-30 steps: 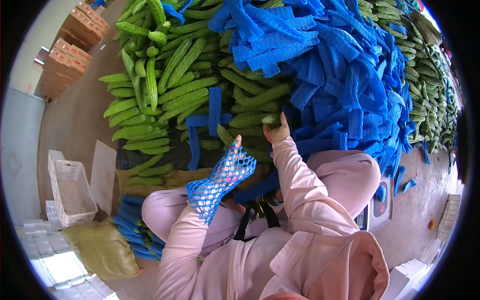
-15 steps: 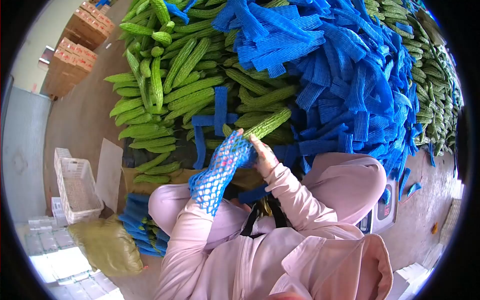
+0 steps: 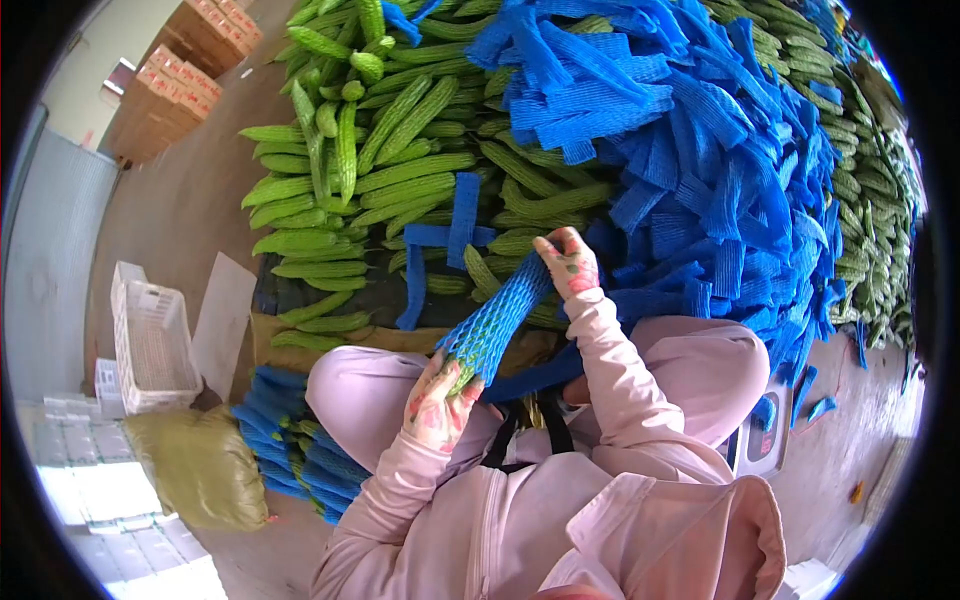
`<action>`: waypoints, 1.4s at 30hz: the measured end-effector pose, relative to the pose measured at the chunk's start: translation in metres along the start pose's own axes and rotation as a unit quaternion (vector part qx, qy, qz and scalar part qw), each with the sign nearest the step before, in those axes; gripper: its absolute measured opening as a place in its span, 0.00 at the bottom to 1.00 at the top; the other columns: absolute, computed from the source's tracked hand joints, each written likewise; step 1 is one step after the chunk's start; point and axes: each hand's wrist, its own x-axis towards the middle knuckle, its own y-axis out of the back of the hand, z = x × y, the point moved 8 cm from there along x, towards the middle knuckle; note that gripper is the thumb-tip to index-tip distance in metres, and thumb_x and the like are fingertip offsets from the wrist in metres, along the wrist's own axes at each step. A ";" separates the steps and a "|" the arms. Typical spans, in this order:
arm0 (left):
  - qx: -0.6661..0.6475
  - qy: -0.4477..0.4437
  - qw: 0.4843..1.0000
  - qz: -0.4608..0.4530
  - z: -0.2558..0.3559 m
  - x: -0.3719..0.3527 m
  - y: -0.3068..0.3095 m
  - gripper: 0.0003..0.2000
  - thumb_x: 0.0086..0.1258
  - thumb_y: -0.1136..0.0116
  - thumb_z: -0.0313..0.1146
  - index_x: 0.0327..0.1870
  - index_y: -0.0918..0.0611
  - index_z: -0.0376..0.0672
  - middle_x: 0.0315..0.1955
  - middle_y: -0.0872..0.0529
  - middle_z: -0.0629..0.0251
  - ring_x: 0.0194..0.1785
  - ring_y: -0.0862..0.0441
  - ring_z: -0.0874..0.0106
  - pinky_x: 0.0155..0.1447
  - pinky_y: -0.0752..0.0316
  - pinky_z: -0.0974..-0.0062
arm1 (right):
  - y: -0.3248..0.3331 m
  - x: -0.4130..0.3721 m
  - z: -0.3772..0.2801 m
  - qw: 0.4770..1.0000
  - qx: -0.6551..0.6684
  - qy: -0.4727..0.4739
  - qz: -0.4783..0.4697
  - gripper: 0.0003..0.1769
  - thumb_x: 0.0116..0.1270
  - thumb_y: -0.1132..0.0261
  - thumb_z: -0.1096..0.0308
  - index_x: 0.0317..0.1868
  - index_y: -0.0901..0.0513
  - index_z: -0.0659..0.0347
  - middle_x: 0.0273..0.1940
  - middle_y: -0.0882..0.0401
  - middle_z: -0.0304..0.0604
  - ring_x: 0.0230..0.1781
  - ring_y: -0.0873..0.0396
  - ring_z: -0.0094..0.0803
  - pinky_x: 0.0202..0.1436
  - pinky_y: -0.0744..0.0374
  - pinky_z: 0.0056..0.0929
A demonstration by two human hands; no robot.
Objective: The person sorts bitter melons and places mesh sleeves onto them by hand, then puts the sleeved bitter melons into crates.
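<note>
A green bitter melon covered by a blue mesh sleeve [image 3: 498, 322] lies slanted between my hands, above my lap. My left hand [image 3: 440, 408] has its fingers wrapped round the lower end, where green shows at the sleeve's edge. At the upper end, my right hand [image 3: 570, 262] pinches the sleeve. Just beyond my hands is a pile of bare bitter melons [image 3: 405, 190], with loose flat blue sleeves [image 3: 463, 220] on it. A large heap of blue sleeves [image 3: 700, 150] rises at the right.
Sleeved melons [image 3: 300, 440] lie left of my knee, beside an olive sack [image 3: 200, 468]. A white crate [image 3: 155, 340] stands farther left, cartons [image 3: 170, 95] behind it. A scale [image 3: 765, 430] is by my right knee. More melons [image 3: 865, 200] lie far right.
The mesh has gone from around my left hand and forearm and now covers the melon. My left hand has moved down to the lower end, my right hand up to the other end.
</note>
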 end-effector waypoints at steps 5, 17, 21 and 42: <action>0.090 -0.156 0.982 -0.058 0.000 -0.012 0.003 0.23 0.69 0.48 0.25 0.66 0.34 0.40 0.58 0.27 0.64 0.57 0.27 0.74 0.60 0.29 0.71 | -0.038 -0.048 -0.002 0.930 0.358 -0.054 -0.054 0.32 0.61 0.33 0.54 0.59 0.30 0.64 0.50 0.23 0.49 0.45 0.23 0.34 0.51 0.24 0.35; 0.069 -0.247 0.966 -0.034 0.087 -0.054 0.007 0.30 0.62 0.35 0.43 0.62 0.32 0.39 0.49 0.23 0.64 0.51 0.25 0.75 0.56 0.29 0.74 | -0.078 -0.167 -0.229 0.853 0.173 0.251 -0.424 0.37 0.67 0.39 0.61 0.69 0.43 0.69 0.62 0.37 0.53 0.53 0.27 0.37 0.53 0.26 0.29; -0.092 -0.268 0.954 0.096 0.139 -0.097 0.064 0.25 0.66 0.43 0.48 0.57 0.28 0.39 0.46 0.20 0.60 0.42 0.19 0.66 0.43 0.20 0.66 | -0.077 -0.168 -0.250 0.842 0.263 0.271 -0.386 0.44 0.64 0.40 0.43 0.69 0.41 0.67 0.68 0.43 0.52 0.58 0.27 0.43 0.53 0.25 0.36; 0.288 -0.088 0.560 0.771 0.114 -0.287 0.832 0.26 0.63 0.40 0.32 0.63 0.32 0.48 0.31 0.21 0.58 0.28 0.23 0.66 0.30 0.26 0.66 | -0.117 -0.066 -0.026 0.894 -0.256 0.118 -0.347 0.22 0.61 0.42 0.74 0.57 0.27 0.67 0.43 0.25 0.47 0.37 0.24 0.33 0.44 0.25 0.26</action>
